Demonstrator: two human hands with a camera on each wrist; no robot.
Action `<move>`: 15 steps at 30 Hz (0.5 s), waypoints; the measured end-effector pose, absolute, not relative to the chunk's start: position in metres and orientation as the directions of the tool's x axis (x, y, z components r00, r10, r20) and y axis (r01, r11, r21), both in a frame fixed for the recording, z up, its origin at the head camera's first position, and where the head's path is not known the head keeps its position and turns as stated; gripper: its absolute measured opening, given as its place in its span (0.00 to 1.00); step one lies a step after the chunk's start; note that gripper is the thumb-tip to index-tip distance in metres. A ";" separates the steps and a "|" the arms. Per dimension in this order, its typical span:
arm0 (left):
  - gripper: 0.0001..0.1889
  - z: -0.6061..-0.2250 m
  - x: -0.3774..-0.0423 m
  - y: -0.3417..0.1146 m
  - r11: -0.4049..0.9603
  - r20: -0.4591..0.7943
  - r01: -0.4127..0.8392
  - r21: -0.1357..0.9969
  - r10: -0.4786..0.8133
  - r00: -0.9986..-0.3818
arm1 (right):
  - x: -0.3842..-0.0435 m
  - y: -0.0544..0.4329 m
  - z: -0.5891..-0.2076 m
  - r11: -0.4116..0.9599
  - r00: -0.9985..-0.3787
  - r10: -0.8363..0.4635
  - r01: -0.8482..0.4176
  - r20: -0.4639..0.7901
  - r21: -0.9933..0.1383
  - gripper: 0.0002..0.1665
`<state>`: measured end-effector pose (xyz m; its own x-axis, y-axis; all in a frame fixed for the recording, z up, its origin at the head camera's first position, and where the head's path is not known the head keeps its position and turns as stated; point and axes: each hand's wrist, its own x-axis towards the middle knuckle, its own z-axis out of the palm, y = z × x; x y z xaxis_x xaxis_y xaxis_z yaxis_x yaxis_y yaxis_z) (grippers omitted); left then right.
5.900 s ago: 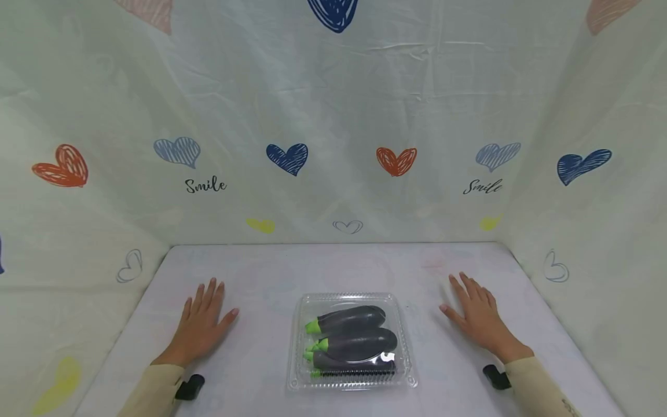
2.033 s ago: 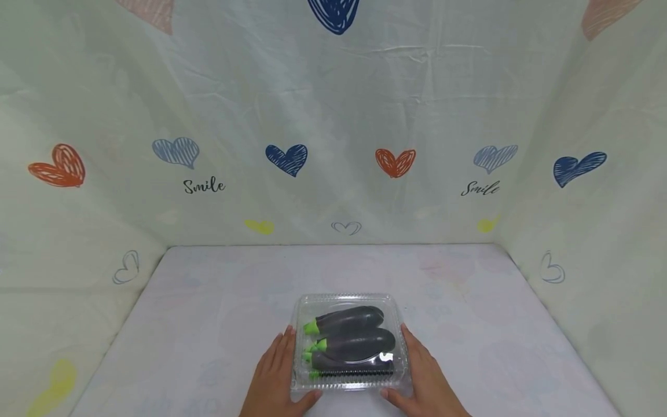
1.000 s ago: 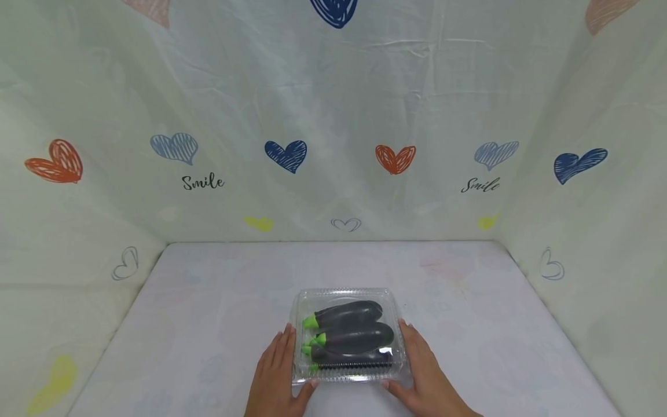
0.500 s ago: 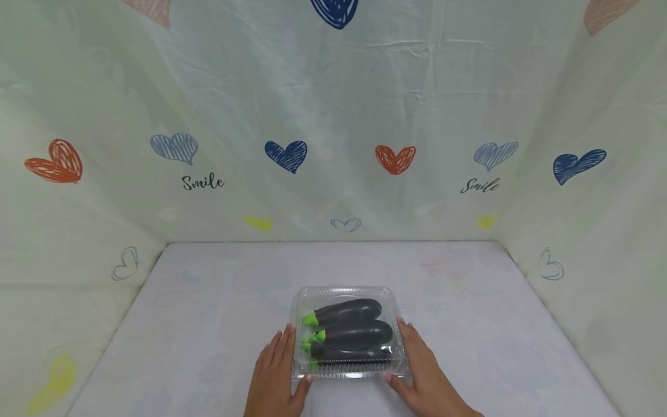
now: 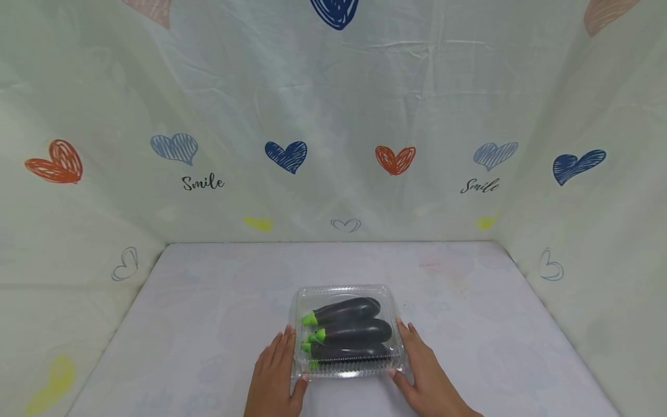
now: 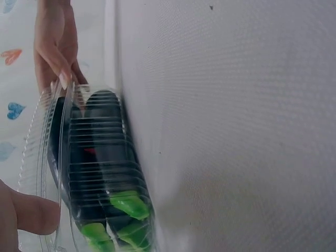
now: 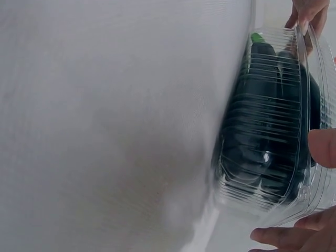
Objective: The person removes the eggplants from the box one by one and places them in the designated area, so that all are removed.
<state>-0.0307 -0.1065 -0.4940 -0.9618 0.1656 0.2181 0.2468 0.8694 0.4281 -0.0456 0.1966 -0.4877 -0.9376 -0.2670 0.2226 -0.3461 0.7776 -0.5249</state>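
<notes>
Several dark eggplants (image 5: pixel 359 332) with bright green stem ends lie side by side in a clear plastic clamshell container (image 5: pixel 344 374), its lid down over them. My left hand (image 5: pixel 273 370) grips its left side, fingers along the wall and thumb at the front corner. Opposite it, my right hand (image 5: pixel 429 373) holds the right side the same way. In the left wrist view the left thumb (image 6: pixel 37 214) presses at the rim flange. The right thumb (image 7: pixel 323 147) lies at the rim in the right wrist view, with other fingers (image 7: pixel 283 236) at the far edge.
A white tabletop (image 5: pixel 229 289) with faint printed patches surrounds the container. Behind it and at both sides hangs a pale curtain (image 5: pixel 344 116) printed with hearts and the word "Smile".
Both hands came from the table's two sides to the container. Over the last second it shifted slightly away from the body, and the two thumbs moved a little farther apart along its front edge.
</notes>
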 end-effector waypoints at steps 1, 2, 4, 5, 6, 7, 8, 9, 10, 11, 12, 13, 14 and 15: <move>0.40 -0.494 -0.031 -0.106 0.870 0.213 0.244 0.429 0.165 -0.963 | -0.046 0.197 -0.488 0.777 -0.937 -0.267 -0.349 0.227 -0.525 0.53; 0.40 -0.493 -0.031 -0.106 0.870 0.206 0.240 0.431 0.164 -0.965 | -0.046 0.197 -0.488 0.775 -0.935 -0.267 -0.352 0.232 -0.526 0.52; 0.39 -0.493 -0.031 -0.106 0.871 0.201 0.236 0.432 0.162 -0.966 | -0.045 0.196 -0.487 0.778 -0.939 -0.261 -0.343 0.225 -0.527 0.52; 0.39 -0.493 -0.030 -0.106 0.871 0.196 0.231 0.433 0.160 -0.968 | -0.045 0.196 -0.487 0.779 -0.941 -0.258 -0.336 0.219 -0.529 0.52; 0.38 -0.492 -0.030 -0.106 0.873 0.192 0.228 0.432 0.158 -0.969 | -0.045 0.196 -0.487 0.783 -0.945 -0.252 -0.327 0.209 -0.530 0.52; 0.38 -0.492 -0.030 -0.106 0.873 0.191 0.223 0.434 0.153 -0.970 | -0.045 0.195 -0.487 0.786 -0.948 -0.247 -0.318 0.202 -0.530 0.52; 0.38 -0.492 -0.030 -0.106 0.875 0.187 0.219 0.432 0.150 -0.971 | -0.045 0.195 -0.487 0.790 -0.950 -0.243 -0.310 0.195 -0.528 0.52; 0.38 -0.491 -0.030 -0.106 0.877 0.183 0.215 0.430 0.148 -0.972 | -0.045 0.195 -0.487 0.793 -0.952 -0.239 -0.305 0.192 -0.527 0.52; 0.37 -0.491 -0.030 -0.106 0.881 0.181 0.211 0.423 0.146 -0.973 | -0.045 0.195 -0.487 0.793 -0.952 -0.237 -0.305 0.194 -0.527 0.52; 0.37 -0.490 -0.030 -0.105 0.885 0.179 0.206 0.419 0.141 -0.974 | -0.045 0.194 -0.487 0.794 -0.952 -0.236 -0.306 0.197 -0.526 0.52; 0.36 -0.490 -0.030 -0.105 0.888 0.184 0.204 0.412 0.139 -0.973 | -0.046 0.194 -0.486 0.794 -0.951 -0.236 -0.308 0.201 -0.524 0.52; 0.35 -0.490 -0.030 -0.105 0.892 0.189 0.204 0.404 0.137 -0.972 | -0.046 0.194 -0.486 0.794 -0.950 -0.236 -0.311 0.206 -0.523 0.51; 0.35 -0.489 -0.031 -0.105 0.896 0.193 0.204 0.395 0.136 -0.972 | -0.046 0.194 -0.486 0.793 -0.949 -0.236 -0.313 0.210 -0.523 0.51; 0.34 -0.489 -0.031 -0.105 0.899 0.198 0.204 0.388 0.134 -0.971 | -0.045 0.193 -0.486 0.793 -0.948 -0.236 -0.315 0.214 -0.521 0.50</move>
<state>-0.0307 -0.1052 -0.4890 -0.9709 0.1344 0.1981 0.2036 0.8989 0.3880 -0.0454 0.1933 -0.4856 -0.9479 -0.2361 0.2139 -0.3151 0.7929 -0.5215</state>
